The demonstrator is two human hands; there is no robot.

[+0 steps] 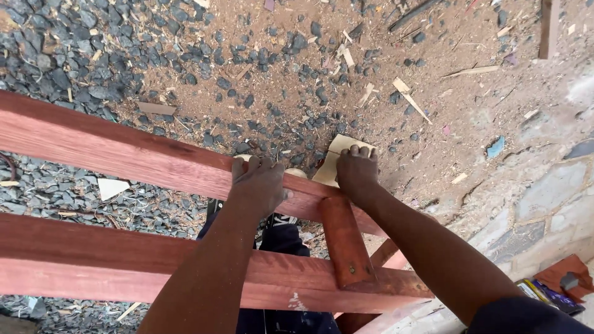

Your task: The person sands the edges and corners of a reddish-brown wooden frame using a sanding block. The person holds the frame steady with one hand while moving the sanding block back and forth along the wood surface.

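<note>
Both hands at the far rail of a red-stained wooden frame, seen from above.

The left hand (258,184) grips the upper rail (111,148) at frame centre, fingers curled over its far edge. The right hand (357,170), just beside it, presses a sheet of sandpaper (337,148) against the rail's end. A short rounded crosspiece (345,242) joins that rail to the lower rail (93,256). Below the frame lie dark gravel (74,55) in the upper left, sawdust (445,105) and wood chips (405,93) to the upper right.

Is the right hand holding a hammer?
No. The right hand presses a pale sheet against the red wooden beam.
</note>
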